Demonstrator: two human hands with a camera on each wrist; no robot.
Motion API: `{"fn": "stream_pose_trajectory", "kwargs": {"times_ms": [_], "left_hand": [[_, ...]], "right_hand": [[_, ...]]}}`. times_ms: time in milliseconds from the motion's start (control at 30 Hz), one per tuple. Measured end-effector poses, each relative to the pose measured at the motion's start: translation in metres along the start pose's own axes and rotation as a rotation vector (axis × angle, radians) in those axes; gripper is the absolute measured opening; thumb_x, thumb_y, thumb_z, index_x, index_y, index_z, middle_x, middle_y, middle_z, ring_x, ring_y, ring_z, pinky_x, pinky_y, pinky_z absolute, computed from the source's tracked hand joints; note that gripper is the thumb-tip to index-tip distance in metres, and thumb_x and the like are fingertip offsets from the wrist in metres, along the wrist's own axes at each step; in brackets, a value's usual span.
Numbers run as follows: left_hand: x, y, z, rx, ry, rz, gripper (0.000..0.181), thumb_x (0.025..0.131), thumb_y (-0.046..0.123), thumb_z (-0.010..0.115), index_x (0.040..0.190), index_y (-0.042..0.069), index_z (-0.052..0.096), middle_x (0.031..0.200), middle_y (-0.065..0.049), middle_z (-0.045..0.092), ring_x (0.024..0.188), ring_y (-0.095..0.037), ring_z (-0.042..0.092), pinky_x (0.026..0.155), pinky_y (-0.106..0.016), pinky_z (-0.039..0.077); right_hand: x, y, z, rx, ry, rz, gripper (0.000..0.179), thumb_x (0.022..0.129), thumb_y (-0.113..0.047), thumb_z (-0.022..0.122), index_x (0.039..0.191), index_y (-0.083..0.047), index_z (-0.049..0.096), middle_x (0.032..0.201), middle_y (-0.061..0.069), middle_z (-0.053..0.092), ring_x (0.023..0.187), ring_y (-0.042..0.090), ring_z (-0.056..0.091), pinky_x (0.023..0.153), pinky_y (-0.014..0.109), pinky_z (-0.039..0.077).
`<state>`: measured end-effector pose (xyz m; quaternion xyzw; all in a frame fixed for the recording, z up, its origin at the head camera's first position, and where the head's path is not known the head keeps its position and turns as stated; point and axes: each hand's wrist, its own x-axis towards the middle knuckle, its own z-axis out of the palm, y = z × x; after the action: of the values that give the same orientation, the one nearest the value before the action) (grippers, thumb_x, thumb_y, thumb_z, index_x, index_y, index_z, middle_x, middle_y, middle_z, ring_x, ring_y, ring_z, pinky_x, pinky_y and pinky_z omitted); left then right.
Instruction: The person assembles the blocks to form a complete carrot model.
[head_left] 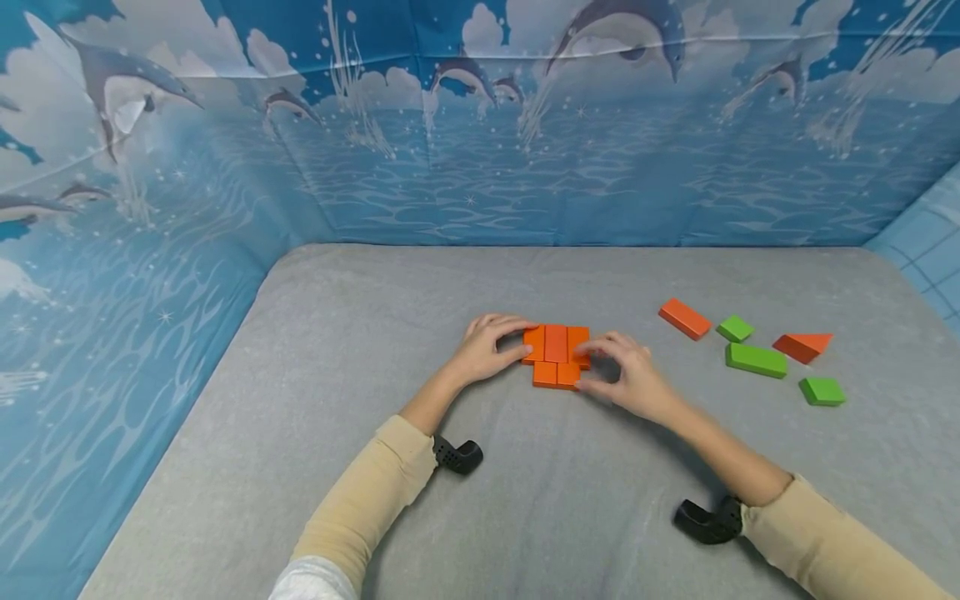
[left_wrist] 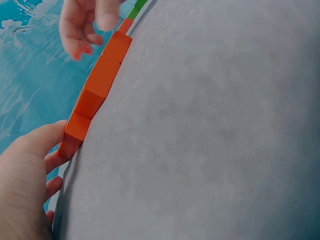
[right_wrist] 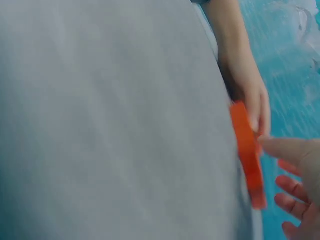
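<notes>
Several orange blocks (head_left: 556, 343) lie pressed together on the grey cloth in the head view, three in a back row and two smaller ones in front. My left hand (head_left: 491, 348) is at the left end of this group, its thumb and forefinger holding the leftmost block (left_wrist: 74, 131) at its edges. Over the right side, my right hand (head_left: 628, 375) has thumb and fingers spread apart, fingertips overlapping the right-hand blocks in the head view. Seen from the left wrist, the right hand (left_wrist: 87, 22) hovers above the far blocks with nothing in it.
To the right lie loose blocks: an orange bar (head_left: 685, 319), an orange triangle (head_left: 802, 347), a green bar (head_left: 756, 360) and two small green blocks, one nearer (head_left: 822, 392) and one farther (head_left: 735, 328). A dolphin-print curtain (head_left: 480, 167) rises behind the grey table (head_left: 375, 283).
</notes>
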<state>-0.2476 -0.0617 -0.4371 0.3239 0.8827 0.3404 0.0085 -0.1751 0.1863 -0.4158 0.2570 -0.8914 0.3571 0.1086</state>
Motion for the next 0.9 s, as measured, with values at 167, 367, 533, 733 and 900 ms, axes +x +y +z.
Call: {"fn": "stream_pose_trajectory", "kwargs": {"times_ms": [167,367,533,733,900], "left_hand": [[0.000,0.001,0.000,-0.003,0.003,0.010,0.039,0.089,0.031,0.060,0.126,0.020,0.056,0.132,0.001,0.051,0.124,-0.020,0.037,0.106,-0.044,0.015],[0.001,0.001,0.000,-0.005,0.001,0.010,0.039,0.089,0.031,0.060,0.127,0.020,0.056,0.132,0.001,0.051,0.124,-0.020,0.036,0.106,-0.044,0.015],[0.001,0.001,0.000,-0.001,0.001,0.005,0.039,0.089,0.031,0.059,0.127,0.021,0.056,0.132,0.001,0.051,0.124,-0.019,0.036,0.107,-0.044,0.015],[0.001,0.000,0.000,0.001,0.001,-0.001,0.039,0.089,0.032,0.059,0.127,0.022,0.056,0.132,0.002,0.051,0.124,-0.019,0.036,0.107,-0.044,0.015],[0.001,0.001,0.000,-0.004,0.000,-0.004,0.040,0.089,0.032,0.059,0.127,0.022,0.056,0.132,0.002,0.051,0.124,-0.018,0.036,0.106,-0.044,0.015]], "right_hand": [[0.004,0.018,-0.031,-0.013,0.163,0.075,0.040,0.073,-0.003,0.075,0.110,0.002,0.060,0.102,0.017,0.057,0.092,0.032,0.051,0.079,0.046,0.037],[-0.006,0.052,-0.066,-0.064,0.209,0.287,0.044,0.084,-0.011,0.066,0.122,0.004,0.052,0.112,0.024,0.050,0.101,0.039,0.046,0.079,0.051,0.036],[-0.019,0.077,-0.076,-0.140,0.205,0.367,0.045,0.085,-0.014,0.065,0.122,0.007,0.051,0.111,0.027,0.048,0.096,0.041,0.046,0.073,0.049,0.036],[-0.026,0.087,-0.076,-0.182,0.198,0.383,0.043,0.084,-0.014,0.067,0.117,0.011,0.053,0.109,0.030,0.048,0.099,0.045,0.043,0.081,0.059,0.029],[-0.026,0.088,-0.074,-0.223,0.186,0.394,0.041,0.084,-0.014,0.067,0.114,0.011,0.054,0.112,0.032,0.047,0.104,0.048,0.038,0.084,0.061,0.024]]}}
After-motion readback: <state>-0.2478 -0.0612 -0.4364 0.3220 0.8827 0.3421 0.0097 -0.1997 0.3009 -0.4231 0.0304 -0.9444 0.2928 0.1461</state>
